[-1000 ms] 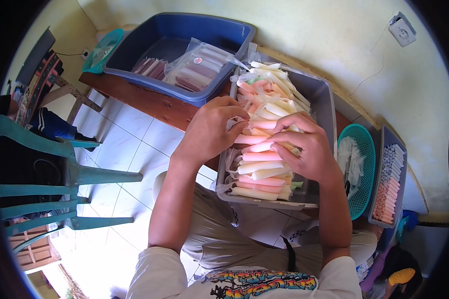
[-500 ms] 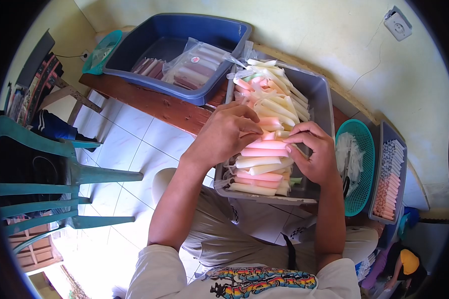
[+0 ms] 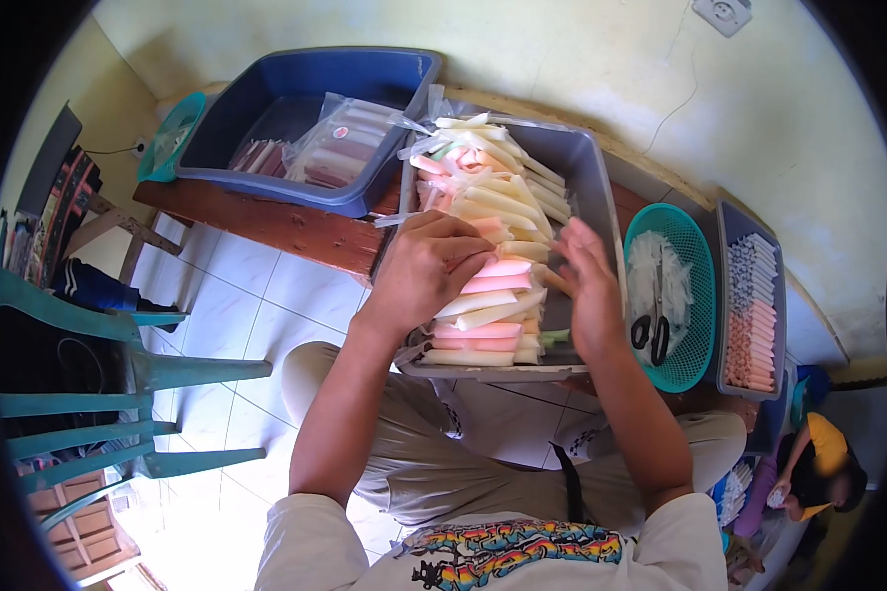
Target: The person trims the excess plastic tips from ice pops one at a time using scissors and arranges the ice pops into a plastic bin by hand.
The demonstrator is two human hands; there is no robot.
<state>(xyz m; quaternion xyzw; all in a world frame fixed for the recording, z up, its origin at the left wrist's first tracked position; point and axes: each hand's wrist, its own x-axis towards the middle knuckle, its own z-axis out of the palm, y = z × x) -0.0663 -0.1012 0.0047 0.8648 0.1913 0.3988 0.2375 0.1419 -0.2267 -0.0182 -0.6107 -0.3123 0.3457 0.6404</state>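
A grey tub (image 3: 609,197) holds rows of pink and cream ice pops (image 3: 483,307) in clear plastic tubes, with a looser heap at its far end. My left hand (image 3: 426,264) is over the tub's left side, fingers curled and pressed together at the ends of the pink ice pops. What lies between those fingertips is hidden. My right hand (image 3: 591,291) is at the tub's right side, its fingers raised and apart, slightly blurred. It is beside the ends of the rows and appears to hold nothing.
A blue tub (image 3: 310,197) with dark ice pops stands left on the wooden bench (image 3: 256,225). To the right are a green basket (image 3: 705,295) with scissors (image 3: 650,330) and plastic, and a tray (image 3: 724,222) of patterned tubes. Another person (image 3: 818,463) is at lower right.
My right hand has come off the ice pops, opened and moved to the tub's right side. My left hand stays at the row's left end. The view has shifted.
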